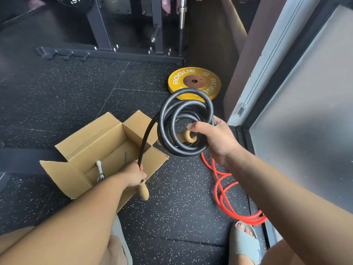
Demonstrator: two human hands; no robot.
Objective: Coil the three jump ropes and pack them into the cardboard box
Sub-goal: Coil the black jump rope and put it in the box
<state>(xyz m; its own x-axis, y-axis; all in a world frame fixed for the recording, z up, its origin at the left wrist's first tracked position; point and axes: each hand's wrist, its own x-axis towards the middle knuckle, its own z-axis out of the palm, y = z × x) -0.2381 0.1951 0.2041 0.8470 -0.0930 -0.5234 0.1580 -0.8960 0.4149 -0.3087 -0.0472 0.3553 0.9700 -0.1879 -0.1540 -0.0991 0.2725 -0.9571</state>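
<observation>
My right hand (212,138) grips a coil of thick black jump rope (183,119), held up above the floor with one wooden handle (188,137) inside the loops. The rope's free end arcs down to my left hand (133,176), which holds the other wooden handle (144,191) over the box's near edge. The open cardboard box (80,148) stands on the floor to the left. Inside it lies a thin rope with a white handle (99,167). An orange jump rope (225,192) lies loose on the floor at the right, under my right forearm.
A yellow weight plate (208,88) lies flat on the floor beyond the coil. A black rack frame (114,52) with a barbell stands at the back. A wall and glass panel (298,104) close off the right side. My sandalled feet (244,243) are at the bottom.
</observation>
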